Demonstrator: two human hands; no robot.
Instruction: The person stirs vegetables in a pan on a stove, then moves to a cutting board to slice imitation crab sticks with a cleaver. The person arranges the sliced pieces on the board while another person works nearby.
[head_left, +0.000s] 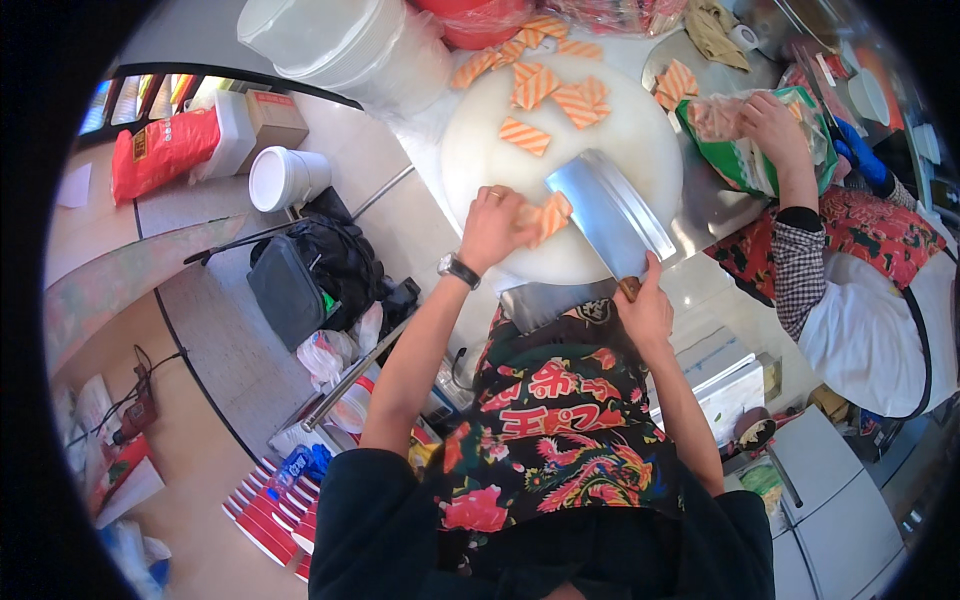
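My right hand (646, 306) grips the wooden handle (630, 286) of a broad Chinese cleaver (600, 210), whose blade lies over the round white chopping board (480, 150). Near the blade's left edge, my left hand (495, 225) has its fingers on orange-and-white striped food pieces (553, 219); the fingers partly hide them. One striped slab (525, 136) lies singly on the board. Beyond it are small piles of more striped pieces (534, 86), some reaching past the board's far edge.
At right, a co-worker's hand (776, 127) reaches into a green-and-clear plastic bag (720, 150); a blue-gloved hand (862, 154) is behind it. Stacked clear plastic tubs (352, 45) stand at far left of the board. A white bucket (289, 178) is on the floor.
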